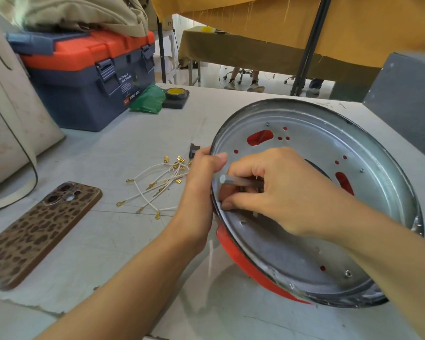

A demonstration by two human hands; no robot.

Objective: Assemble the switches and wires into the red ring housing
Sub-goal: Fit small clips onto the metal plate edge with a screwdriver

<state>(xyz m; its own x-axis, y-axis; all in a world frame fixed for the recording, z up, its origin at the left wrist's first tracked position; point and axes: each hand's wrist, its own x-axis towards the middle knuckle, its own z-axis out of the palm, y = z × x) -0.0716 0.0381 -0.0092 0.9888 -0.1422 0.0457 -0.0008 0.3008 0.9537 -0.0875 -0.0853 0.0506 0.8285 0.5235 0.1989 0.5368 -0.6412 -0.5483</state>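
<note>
- Forearms reach in from the near edge of the grey bench [123, 143], both ending at the red ring housing [312, 200].
- That housing stands tilted on its red rim, silver inner face toward the person, at the right of the bench.
- Behind, to the left, sits a blue toolbox [88, 77] with an orange lid.
- On the near left lies a leopard-print phone [42, 231], face down.
- Her left hand [199, 182] grips the housing's left rim, thumb over the edge.
- Her right hand [275, 190] has its fingers curled, pinching a small metal piece [233, 180] against the inner face.
- White wires [157, 185] with gold terminals lie loose just left of the housing.
</note>
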